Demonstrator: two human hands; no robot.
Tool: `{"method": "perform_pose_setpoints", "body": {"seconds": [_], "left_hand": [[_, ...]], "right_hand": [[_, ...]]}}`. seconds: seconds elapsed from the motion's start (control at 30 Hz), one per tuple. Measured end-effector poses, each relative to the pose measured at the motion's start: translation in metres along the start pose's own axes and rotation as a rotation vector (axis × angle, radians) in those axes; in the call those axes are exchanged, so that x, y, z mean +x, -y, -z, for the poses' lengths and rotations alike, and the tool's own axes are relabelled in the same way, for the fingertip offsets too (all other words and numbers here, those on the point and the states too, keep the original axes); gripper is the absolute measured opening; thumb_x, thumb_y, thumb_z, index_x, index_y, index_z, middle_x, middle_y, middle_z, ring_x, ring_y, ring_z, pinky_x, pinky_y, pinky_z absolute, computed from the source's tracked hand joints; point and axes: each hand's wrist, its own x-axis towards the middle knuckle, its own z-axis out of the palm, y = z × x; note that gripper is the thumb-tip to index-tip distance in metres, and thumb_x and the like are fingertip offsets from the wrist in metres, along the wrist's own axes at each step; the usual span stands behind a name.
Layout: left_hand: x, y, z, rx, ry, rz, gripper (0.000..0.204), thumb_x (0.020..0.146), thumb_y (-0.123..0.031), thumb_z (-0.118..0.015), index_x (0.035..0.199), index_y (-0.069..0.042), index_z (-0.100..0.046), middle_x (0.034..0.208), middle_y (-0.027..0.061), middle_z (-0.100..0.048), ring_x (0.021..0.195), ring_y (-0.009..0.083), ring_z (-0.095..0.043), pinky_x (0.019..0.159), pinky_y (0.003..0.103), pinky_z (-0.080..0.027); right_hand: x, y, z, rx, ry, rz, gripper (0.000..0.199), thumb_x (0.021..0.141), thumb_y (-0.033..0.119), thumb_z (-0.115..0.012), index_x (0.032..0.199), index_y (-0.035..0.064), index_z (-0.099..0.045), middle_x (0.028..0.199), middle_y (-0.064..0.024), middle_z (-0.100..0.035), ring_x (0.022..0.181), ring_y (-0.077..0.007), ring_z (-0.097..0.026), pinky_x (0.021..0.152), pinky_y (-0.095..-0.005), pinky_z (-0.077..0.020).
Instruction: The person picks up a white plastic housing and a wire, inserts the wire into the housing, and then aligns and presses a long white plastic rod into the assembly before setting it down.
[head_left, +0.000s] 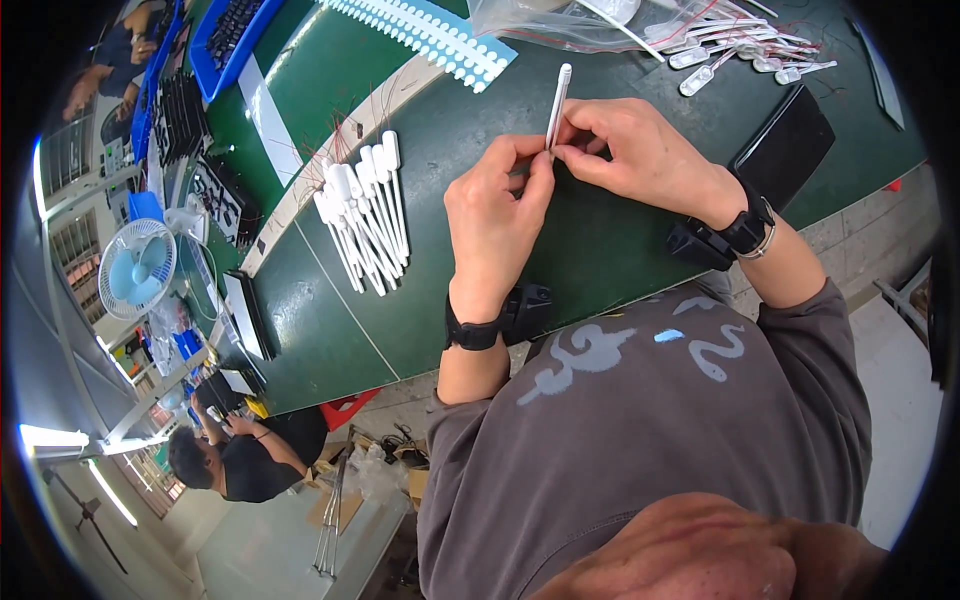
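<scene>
A slim white plastic stick [561, 95] stands up between my two hands over the green table. My left hand [500, 195] pinches its lower end between thumb and index finger. My right hand [630, 150] is closed at the same end, with its fingertips against the stick and close to my left thumb. Whatever small part lies between the fingertips is hidden. To the left lies a bundle of white paddle-headed sticks [365, 205] with thin red wires at their heads. Beyond my right hand is a loose pile of small white paddle-shaped pieces [740, 50], also with red wires.
A light blue sheet of white stickers [430, 40] and a clear plastic bag [540, 22] lie at the back. Right of my right hand rests a black flat device [790, 145]. A blue bin [225, 50] and a fan [137, 268] stand left; a co-worker [245, 460] sits lower left.
</scene>
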Motion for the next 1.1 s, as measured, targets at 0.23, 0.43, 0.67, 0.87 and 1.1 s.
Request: {"method": "perform_pose_setpoints", "body": {"seconds": [0.23, 0.43, 0.67, 0.87, 1.1], "left_hand": [[0.0, 0.0, 0.008, 0.016, 0.049, 0.001, 0.008, 0.086, -0.005, -0.067, 0.093, -0.001, -0.065, 0.081, 0.0118, -0.071, 0.069, 0.0234, -0.072, 0.06, 0.03, -0.054], [0.001, 0.002, 0.01, -0.002, 0.08, 0.012, 0.009, 0.086, -0.006, -0.068, 0.093, -0.001, -0.066, 0.08, 0.012, -0.071, 0.07, 0.0236, -0.072, 0.06, 0.03, -0.054], [0.0, 0.001, 0.005, 0.004, 0.034, 0.037, 0.01, 0.083, -0.006, -0.068, 0.089, -0.002, -0.063, 0.078, 0.0119, -0.07, 0.069, 0.0247, -0.071, 0.06, 0.032, -0.053], [-0.005, 0.001, -0.001, 0.259, -0.034, -0.109, 0.012, 0.081, -0.005, -0.067, 0.083, -0.005, -0.056, 0.071, 0.0096, -0.065, 0.065, 0.026, -0.066, 0.057, 0.037, -0.05], [-0.007, 0.0, -0.009, 0.396, -0.066, -0.183, 0.012, 0.08, -0.007, -0.067, 0.082, -0.007, -0.055, 0.068, 0.0074, -0.061, 0.066, 0.0258, -0.061, 0.056, 0.038, -0.048]], "right_hand": [[0.001, 0.001, -0.001, -0.003, 0.012, -0.004, 0.015, 0.087, 0.007, -0.064, 0.092, -0.0054, -0.06, 0.083, -0.0126, -0.064, 0.068, -0.0238, -0.063, 0.065, -0.0306, -0.0519], [0.001, -0.001, -0.002, 0.015, 0.022, -0.009, 0.014, 0.087, 0.007, -0.064, 0.093, -0.0051, -0.059, 0.082, -0.0126, -0.064, 0.068, -0.0247, -0.063, 0.064, -0.0316, -0.0521], [-0.001, -0.001, -0.009, -0.016, 0.0, 0.053, 0.013, 0.086, 0.007, -0.063, 0.093, -0.0046, -0.06, 0.08, -0.0134, -0.064, 0.068, -0.0266, -0.064, 0.064, -0.0325, -0.0527], [-0.002, 0.001, -0.008, -0.014, -0.003, 0.071, 0.015, 0.086, 0.009, -0.064, 0.094, -0.0035, -0.061, 0.078, -0.0145, -0.064, 0.068, -0.0271, -0.064, 0.064, -0.0321, -0.0525], [0.001, -0.007, -0.011, 0.123, 0.007, -0.077, 0.016, 0.088, 0.011, -0.063, 0.093, -0.0034, -0.062, 0.075, -0.0102, -0.065, 0.066, -0.0149, -0.063, 0.063, -0.0271, -0.0504]]}}
